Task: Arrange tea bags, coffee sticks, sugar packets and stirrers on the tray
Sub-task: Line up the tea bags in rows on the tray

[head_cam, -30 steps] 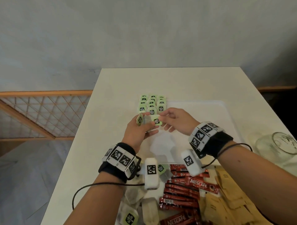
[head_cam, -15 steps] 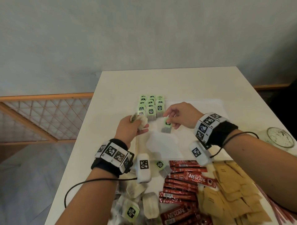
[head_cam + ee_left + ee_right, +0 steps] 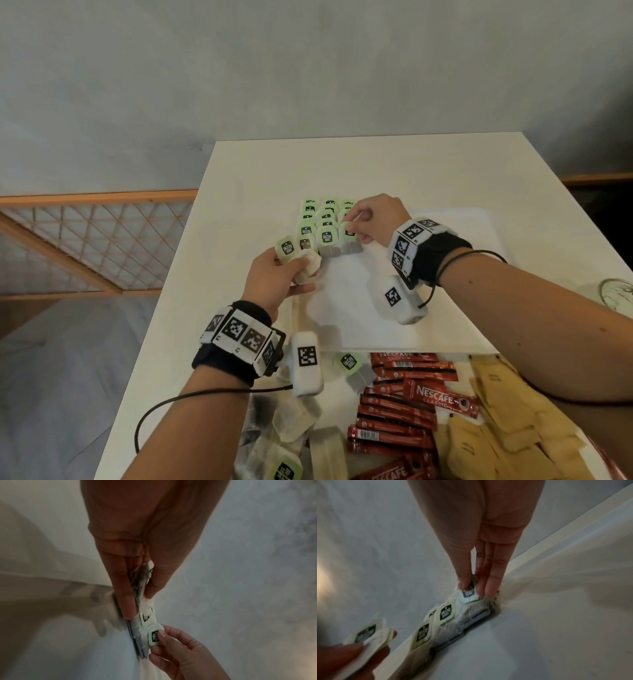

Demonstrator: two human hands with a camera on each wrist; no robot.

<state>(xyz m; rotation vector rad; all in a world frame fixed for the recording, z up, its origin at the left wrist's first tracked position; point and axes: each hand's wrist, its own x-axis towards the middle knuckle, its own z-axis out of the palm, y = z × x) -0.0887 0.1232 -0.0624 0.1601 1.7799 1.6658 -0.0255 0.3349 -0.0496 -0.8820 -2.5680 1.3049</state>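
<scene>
Rows of tea bags point(image 3: 325, 219) with green tags stand in the far left corner of the white tray point(image 3: 445, 308). My right hand point(image 3: 354, 233) pinches the green tag of a tea bag point(image 3: 346, 240) at the near right end of those rows; in the right wrist view thumb and fingers point(image 3: 489, 588) hold that tag point(image 3: 468, 593). My left hand point(image 3: 291, 265) grips a small bundle of tea bags point(image 3: 303, 262) just left of the rows. The left wrist view shows that bundle point(image 3: 143, 588) squeezed between thumb and fingers.
Near me lie loose tea bags point(image 3: 298, 421), red coffee sticks point(image 3: 404, 401) and brown sugar packets point(image 3: 496, 428). A glass jar point(image 3: 616, 294) stands at the right edge. The table's left edge drops off beside a wooden lattice rail point(image 3: 85, 240).
My right hand carried a tea bag from the tray's middle up to the near right end of the rows. My left hand kept its bundle and shifted slightly left.
</scene>
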